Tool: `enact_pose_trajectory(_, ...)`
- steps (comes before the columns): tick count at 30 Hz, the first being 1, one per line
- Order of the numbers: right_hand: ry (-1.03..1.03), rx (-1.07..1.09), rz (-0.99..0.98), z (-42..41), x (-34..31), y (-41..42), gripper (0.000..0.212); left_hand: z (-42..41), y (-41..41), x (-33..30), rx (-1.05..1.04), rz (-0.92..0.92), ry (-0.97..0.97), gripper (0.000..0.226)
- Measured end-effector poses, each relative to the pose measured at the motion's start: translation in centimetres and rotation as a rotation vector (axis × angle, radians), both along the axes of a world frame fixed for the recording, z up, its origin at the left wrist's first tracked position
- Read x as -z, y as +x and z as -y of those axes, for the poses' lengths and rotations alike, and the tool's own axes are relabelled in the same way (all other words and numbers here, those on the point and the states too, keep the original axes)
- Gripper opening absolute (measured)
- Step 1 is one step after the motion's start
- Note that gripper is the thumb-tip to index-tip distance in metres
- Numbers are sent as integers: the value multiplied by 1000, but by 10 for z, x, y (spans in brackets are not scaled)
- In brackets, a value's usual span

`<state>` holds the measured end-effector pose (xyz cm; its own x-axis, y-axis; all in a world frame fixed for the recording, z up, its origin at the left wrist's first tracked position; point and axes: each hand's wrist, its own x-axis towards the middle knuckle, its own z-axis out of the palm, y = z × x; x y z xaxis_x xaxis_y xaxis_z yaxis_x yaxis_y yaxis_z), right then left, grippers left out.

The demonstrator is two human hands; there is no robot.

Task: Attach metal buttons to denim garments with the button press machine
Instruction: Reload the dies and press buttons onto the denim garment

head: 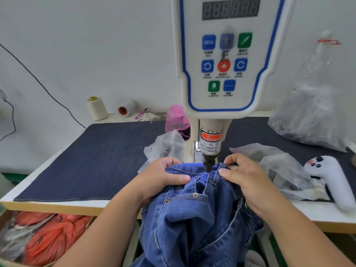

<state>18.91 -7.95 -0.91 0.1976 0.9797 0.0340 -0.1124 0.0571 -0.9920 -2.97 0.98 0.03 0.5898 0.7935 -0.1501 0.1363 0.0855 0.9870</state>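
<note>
Jeans (192, 218) waistband sits under the press (209, 164) head, at the table's (57, 204) front edge. Left hand (159, 178) grips the waistband left of the punch; right hand (244, 182) pinches it at the belt loop. Plastic bags (277, 162) lie just beyond.

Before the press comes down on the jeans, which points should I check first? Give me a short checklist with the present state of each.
1. Jeans waistband under the press head: ok.
2. Left hand grips the denim: ok.
3. Right hand pinches the waistband: ok.
4. Fingers clear of the press head: not ok, both thumbs lie close beside it.
5. Button loaded in the press head: cannot tell.
6. Display lit: not ok, digits look dark.
</note>
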Motion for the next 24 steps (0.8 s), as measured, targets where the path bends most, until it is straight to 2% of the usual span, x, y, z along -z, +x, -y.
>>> enact_pose_trajectory(2, 19, 32, -21, -5, 4, 0, 20, -3, 0, 4, -15, 1, 9, 22)
enact_pose_trajectory(10, 36, -72, -405, -8, 21, -8, 23, -5, -6, 21, 18, 127, 7, 30)
enact_pose_trajectory(24, 66, -117, -453, -7, 22, -4, 23, 1, -5, 23, 0, 154, 11, 30)
